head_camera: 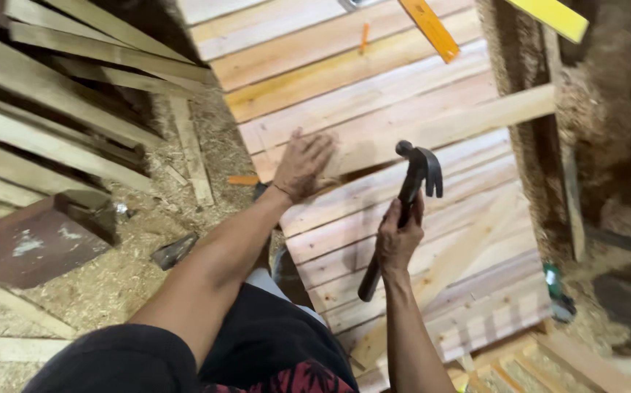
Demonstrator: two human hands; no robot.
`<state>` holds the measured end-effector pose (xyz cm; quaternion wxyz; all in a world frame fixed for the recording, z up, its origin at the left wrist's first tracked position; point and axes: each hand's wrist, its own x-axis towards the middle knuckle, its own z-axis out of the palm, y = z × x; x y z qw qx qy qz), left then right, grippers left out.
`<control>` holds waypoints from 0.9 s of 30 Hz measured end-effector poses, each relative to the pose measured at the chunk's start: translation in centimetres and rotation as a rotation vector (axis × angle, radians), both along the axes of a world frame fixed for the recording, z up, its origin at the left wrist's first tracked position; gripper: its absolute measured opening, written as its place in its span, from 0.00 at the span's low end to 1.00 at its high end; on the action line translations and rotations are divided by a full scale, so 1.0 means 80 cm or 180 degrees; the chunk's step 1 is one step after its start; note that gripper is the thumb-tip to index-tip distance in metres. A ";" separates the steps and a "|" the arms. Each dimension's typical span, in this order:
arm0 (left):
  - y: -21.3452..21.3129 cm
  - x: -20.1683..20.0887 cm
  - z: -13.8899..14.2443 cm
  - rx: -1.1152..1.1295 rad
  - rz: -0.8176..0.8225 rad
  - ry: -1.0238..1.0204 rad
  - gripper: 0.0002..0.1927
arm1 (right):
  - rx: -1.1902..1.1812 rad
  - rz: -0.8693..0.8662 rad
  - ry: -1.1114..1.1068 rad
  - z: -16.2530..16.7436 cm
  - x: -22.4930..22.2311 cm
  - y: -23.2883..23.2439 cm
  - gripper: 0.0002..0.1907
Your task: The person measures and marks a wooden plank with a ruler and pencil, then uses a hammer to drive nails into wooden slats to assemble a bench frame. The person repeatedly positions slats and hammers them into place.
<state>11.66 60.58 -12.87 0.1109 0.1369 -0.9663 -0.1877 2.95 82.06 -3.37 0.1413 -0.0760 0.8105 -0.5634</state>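
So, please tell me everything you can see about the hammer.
The hammer is a claw hammer, all dark, with a black handle and a dark metal-looking head. The right hand grips the handle near its middle and holds it raised, head up, claw pointing right and down. It hangs above the wooden plank panel without touching it. The handle end points down-left.

head cam | looks down, close | over wood panel

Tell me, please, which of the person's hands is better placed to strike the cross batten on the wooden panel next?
Probably the right hand: it grips the claw hammer, raised above the cross batten. The left hand lies flat on that batten, holding no tool.
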 end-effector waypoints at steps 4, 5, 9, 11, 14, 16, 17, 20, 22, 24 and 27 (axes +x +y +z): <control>0.001 0.002 0.005 -0.0108 0.0167 -0.0292 0.48 | -0.0036 0.0323 0.0225 0.018 0.009 -0.018 0.24; 0.002 0.001 0.007 -0.0168 0.0215 -0.0333 0.48 | 0.0014 0.0458 0.0439 0.022 0.013 -0.019 0.23; 0.003 -0.001 0.014 0.0090 0.0257 -0.0295 0.47 | 0.0259 0.0745 0.0681 0.019 0.035 -0.009 0.16; 0.002 -0.001 0.015 0.0339 0.0289 -0.0324 0.48 | 0.0343 0.0778 0.0748 0.008 0.045 -0.006 0.13; 0.002 0.000 0.015 0.0452 0.0312 -0.0503 0.48 | 0.0508 0.0830 0.0465 -0.012 0.054 -0.011 0.10; 0.002 0.000 0.014 0.0253 0.0294 -0.0494 0.48 | 0.0861 0.0954 0.0673 -0.021 0.053 -0.019 0.19; 0.002 0.000 0.013 0.0134 0.0286 -0.0477 0.48 | 0.1020 0.1011 0.0791 -0.022 0.053 -0.020 0.23; 0.002 0.000 0.011 0.0080 0.0257 -0.0454 0.49 | 0.1167 0.0783 0.0188 -0.017 0.055 -0.019 0.20; 0.001 0.001 0.010 0.0297 0.0261 -0.0300 0.48 | 0.0658 0.0671 0.0882 -0.008 0.064 -0.009 0.16; 0.001 0.002 0.011 0.0452 0.0270 -0.0259 0.48 | 0.0418 0.0594 0.1059 -0.005 0.071 -0.007 0.16; 0.001 0.001 0.015 0.0411 0.0274 -0.0281 0.46 | 0.0648 0.0560 0.0561 -0.012 0.070 -0.021 0.19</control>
